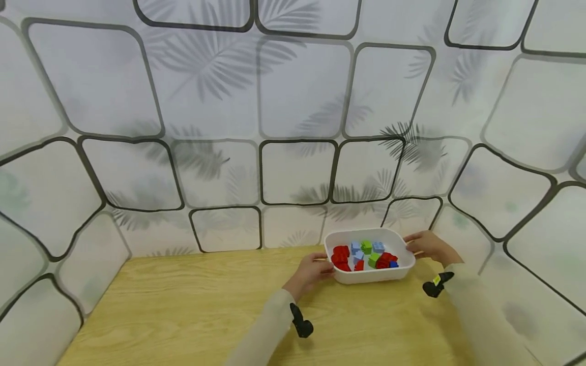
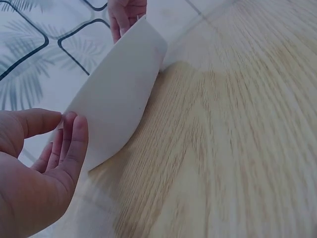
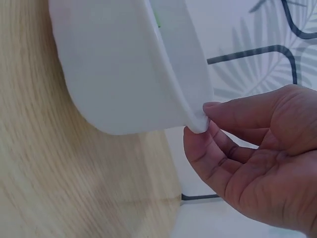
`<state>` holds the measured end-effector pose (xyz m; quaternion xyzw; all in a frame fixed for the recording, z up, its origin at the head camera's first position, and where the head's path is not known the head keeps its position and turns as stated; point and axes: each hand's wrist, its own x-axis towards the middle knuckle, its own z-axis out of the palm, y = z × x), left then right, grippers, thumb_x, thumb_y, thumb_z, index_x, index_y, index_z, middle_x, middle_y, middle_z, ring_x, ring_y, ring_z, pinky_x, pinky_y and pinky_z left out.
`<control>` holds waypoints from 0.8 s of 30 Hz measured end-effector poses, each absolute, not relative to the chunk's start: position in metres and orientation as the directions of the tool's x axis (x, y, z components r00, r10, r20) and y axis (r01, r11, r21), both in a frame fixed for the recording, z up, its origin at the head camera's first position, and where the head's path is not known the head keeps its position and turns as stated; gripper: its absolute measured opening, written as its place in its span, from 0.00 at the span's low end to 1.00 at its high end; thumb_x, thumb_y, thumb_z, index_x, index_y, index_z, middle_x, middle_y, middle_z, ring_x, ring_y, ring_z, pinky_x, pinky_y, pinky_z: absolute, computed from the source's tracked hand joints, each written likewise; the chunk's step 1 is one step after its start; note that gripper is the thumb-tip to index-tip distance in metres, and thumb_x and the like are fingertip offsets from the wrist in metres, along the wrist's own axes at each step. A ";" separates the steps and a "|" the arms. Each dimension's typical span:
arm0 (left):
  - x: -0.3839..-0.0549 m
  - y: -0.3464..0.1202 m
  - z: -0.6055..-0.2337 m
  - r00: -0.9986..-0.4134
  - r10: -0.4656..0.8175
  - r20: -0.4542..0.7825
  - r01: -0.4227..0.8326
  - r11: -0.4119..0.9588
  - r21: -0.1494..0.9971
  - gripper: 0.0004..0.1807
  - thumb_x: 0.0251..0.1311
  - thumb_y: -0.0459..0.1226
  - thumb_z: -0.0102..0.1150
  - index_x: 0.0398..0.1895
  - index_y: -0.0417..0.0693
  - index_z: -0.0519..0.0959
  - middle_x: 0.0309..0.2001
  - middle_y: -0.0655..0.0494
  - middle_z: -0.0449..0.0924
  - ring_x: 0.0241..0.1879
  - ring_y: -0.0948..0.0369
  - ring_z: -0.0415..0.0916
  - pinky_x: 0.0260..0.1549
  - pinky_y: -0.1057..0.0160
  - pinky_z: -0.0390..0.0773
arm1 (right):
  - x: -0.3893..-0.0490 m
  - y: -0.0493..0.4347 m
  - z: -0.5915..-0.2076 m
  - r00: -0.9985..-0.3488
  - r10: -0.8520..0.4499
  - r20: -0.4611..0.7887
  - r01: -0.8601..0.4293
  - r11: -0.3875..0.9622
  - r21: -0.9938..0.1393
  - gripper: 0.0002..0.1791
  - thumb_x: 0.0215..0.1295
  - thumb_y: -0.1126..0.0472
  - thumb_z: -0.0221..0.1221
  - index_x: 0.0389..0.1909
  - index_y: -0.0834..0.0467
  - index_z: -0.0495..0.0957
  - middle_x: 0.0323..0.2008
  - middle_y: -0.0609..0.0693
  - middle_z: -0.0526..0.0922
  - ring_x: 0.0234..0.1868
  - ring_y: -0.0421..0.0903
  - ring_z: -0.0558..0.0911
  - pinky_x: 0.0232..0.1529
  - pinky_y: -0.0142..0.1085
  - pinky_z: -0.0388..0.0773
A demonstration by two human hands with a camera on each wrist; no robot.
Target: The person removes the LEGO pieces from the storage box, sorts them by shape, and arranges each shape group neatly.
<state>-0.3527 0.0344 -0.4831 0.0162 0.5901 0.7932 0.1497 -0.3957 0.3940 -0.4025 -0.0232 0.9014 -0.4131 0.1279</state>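
A white plastic tray (image 1: 373, 276) stands at the back right of the table, between the two hands. Inside it lie several toy building bricks: red bricks (image 1: 341, 257), light blue bricks (image 1: 378, 247), green bricks (image 1: 366, 247) and a dark blue brick (image 1: 393, 264). My left hand (image 1: 310, 274) pinches the tray's left rim, thumb above and fingers below. At the opposite end my right hand (image 3: 262, 148) grips the rim between thumb and curled fingers. Whether the tray's base touches the wood or hovers just above it, I cannot tell.
The wooden table (image 1: 192, 305) extends to the left and front of the tray. A patterned cloth wall (image 1: 297, 168) rises behind the table and along both sides, close beyond the tray and the right hand. Black wrist devices (image 1: 302, 321) sit on both sleeves.
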 end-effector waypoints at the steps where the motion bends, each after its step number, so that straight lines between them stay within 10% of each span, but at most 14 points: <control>1: -0.352 0.031 -0.483 -0.952 0.263 -0.154 -0.222 -0.253 0.942 0.27 0.65 0.25 0.59 0.66 0.27 0.66 0.55 0.32 0.77 0.32 0.60 0.83 0.47 0.56 0.85 | -0.395 0.392 -0.402 -0.966 -0.151 -0.212 0.063 0.654 -0.753 0.27 0.70 0.69 0.55 0.64 0.81 0.65 0.56 0.74 0.79 0.46 0.51 0.85 0.48 0.47 0.85; 24: -0.329 -0.075 -0.475 -0.928 0.350 -0.130 -0.132 0.018 0.991 0.23 0.66 0.27 0.60 0.60 0.26 0.66 0.45 0.39 0.83 0.37 0.60 0.84 0.50 0.53 0.84 | -0.379 0.327 -0.433 -0.930 -0.350 -0.111 -0.054 0.431 -0.901 0.26 0.71 0.66 0.58 0.63 0.80 0.68 0.49 0.58 0.84 0.44 0.40 0.83 0.46 0.40 0.85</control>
